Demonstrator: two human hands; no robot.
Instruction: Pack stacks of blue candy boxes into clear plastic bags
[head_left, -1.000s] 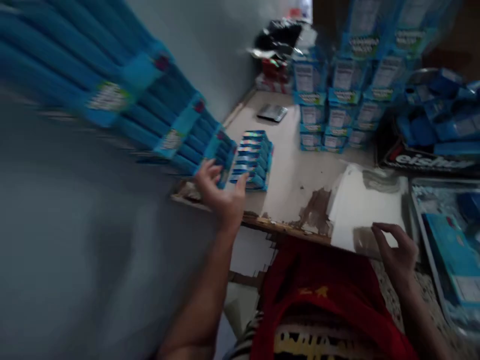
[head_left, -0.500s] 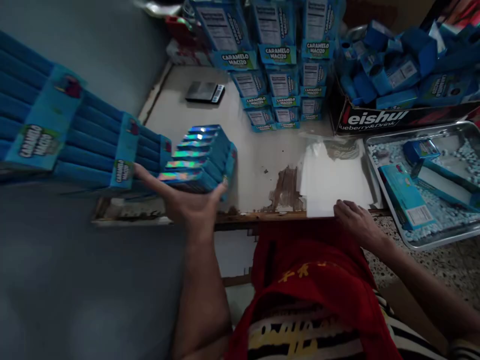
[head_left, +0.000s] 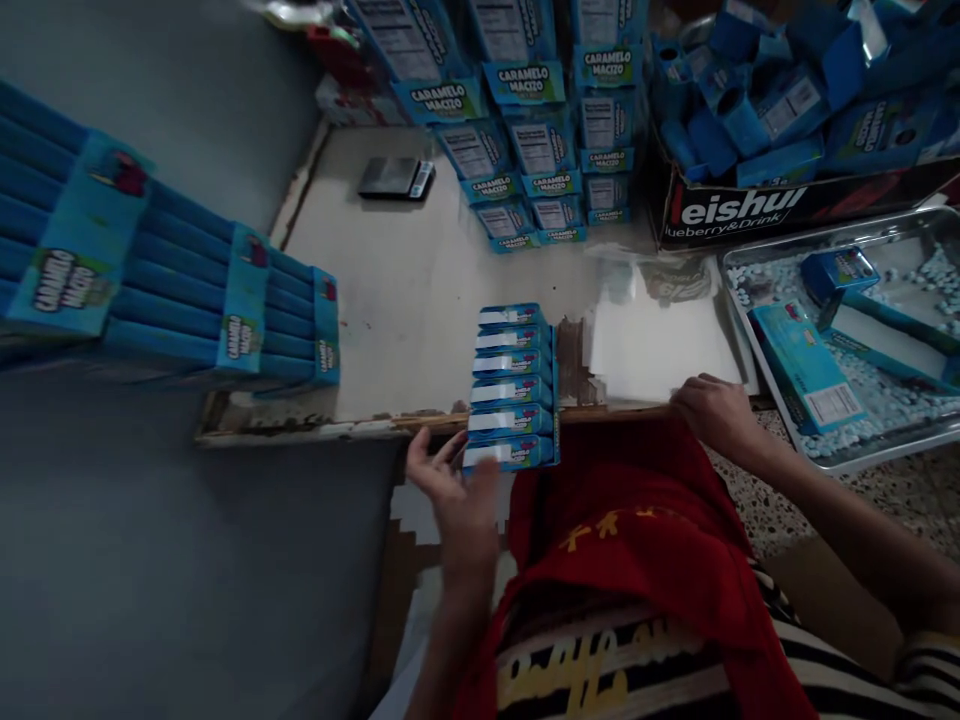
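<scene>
A row of several small blue candy boxes (head_left: 511, 390) in a display carton stands at the table's near edge, its front end jutting past that edge. At its lower left is my left hand (head_left: 459, 495), slightly blurred, with fingers apart and the thumb overlapping the front box; whether it bears any weight is unclear. To the right lies a stack of white sheets (head_left: 656, 345) with clear plastic about it. My right hand (head_left: 716, 412) has curled fingers closed at the stack's lower right edge.
At left stand rows of blue cartons (head_left: 176, 275). Stacked "Caramelo Macizo" displays (head_left: 532, 135) and a small scale (head_left: 396, 178) are at the back. On the right are a box of blue packs (head_left: 739, 220) and a metal tray (head_left: 832, 462) with pale blue pellets and cartons.
The row of candy boxes has moved right along the near edge and turned lengthwise towards me. My left hand came with it, and its grip has loosened. The right hand stays by the sheets.
</scene>
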